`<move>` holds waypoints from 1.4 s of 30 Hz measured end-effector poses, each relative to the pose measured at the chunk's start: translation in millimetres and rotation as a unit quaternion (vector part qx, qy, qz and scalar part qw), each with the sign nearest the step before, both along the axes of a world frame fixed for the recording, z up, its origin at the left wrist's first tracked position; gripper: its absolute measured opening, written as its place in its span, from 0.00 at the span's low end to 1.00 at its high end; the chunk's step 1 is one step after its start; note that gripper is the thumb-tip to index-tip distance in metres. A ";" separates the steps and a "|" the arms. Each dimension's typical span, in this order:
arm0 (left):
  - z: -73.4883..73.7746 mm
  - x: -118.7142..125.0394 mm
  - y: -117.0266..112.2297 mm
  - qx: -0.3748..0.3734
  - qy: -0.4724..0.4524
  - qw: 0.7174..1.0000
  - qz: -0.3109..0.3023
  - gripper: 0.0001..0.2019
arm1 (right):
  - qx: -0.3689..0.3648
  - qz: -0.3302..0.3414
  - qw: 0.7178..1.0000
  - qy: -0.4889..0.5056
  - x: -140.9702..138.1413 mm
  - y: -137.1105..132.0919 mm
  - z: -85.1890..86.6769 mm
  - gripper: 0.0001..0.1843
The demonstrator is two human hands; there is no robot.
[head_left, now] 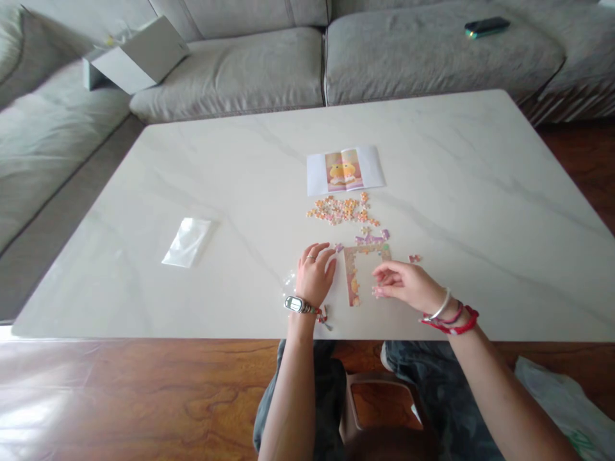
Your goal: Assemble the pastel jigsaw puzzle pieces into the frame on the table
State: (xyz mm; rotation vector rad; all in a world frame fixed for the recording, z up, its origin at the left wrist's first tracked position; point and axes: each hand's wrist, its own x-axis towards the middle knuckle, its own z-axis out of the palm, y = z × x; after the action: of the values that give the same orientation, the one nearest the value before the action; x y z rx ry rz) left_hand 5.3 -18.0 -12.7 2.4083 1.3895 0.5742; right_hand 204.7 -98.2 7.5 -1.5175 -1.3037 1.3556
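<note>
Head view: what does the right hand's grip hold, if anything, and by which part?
A small jigsaw piece, apparently, pinched by the right hand; which part cannot be told.

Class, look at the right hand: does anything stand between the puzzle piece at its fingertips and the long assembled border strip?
Nothing visible does: the puzzle piece by the right hand lies beside the border strip, with no other piece between them.

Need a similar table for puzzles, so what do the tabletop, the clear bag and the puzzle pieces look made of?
The tabletop looks like polished marble or marble-look ceramic: grey veins, soft sheen; the look can't settle which. The clear bag seems thin plastic, see-through with glossy creases. The puzzle pieces look like printed card with a matte finish, though they're too small to be sure.
</note>
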 end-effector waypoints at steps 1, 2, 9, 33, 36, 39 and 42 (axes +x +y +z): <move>0.4 0.0 -2.0 0.000 -0.002 1.000 0.002 0.11 | 0.007 0.014 1.000 -0.021 -9.4 -3.3 0.8 0.10; 0.8 -0.3 -4.2 0.001 -0.004 1.000 0.003 0.11 | 0.023 0.024 0.998 -0.050 -18.2 -6.4 1.0 0.07; 1.4 -10.1 -17.8 -0.004 -0.007 1.000 -0.002 0.11 | 0.133 0.036 0.978 -0.157 -37.6 -20.1 -4.1 0.05; -3.9 9.4 -20.9 0.013 -0.012 0.995 -0.099 0.10 | -0.013 -0.097 0.995 -0.012 27.7 -39.3 -15.4 0.17; -3.2 8.7 -20.1 0.015 -0.003 0.996 -0.092 0.10 | -0.010 -0.138 0.990 0.034 32.4 -31.0 -12.6 0.17; -2.8 5.5 -16.1 0.022 0.003 0.997 -0.077 0.10 | 0.002 -0.183 0.982 0.038 41.9 -18.1 -8.6 0.15; -4.4 2.5 -9.1 0.029 -0.001 0.998 -0.060 0.10 | 0.034 -0.257 0.966 0.004 59.3 -6.1 -4.9 0.17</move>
State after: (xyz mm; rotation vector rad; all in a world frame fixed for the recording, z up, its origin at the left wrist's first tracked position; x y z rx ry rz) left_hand 7.8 -27.1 -17.1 2.5156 1.2343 0.5948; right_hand 264.0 -104.3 2.6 -1.6519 -0.8526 0.9681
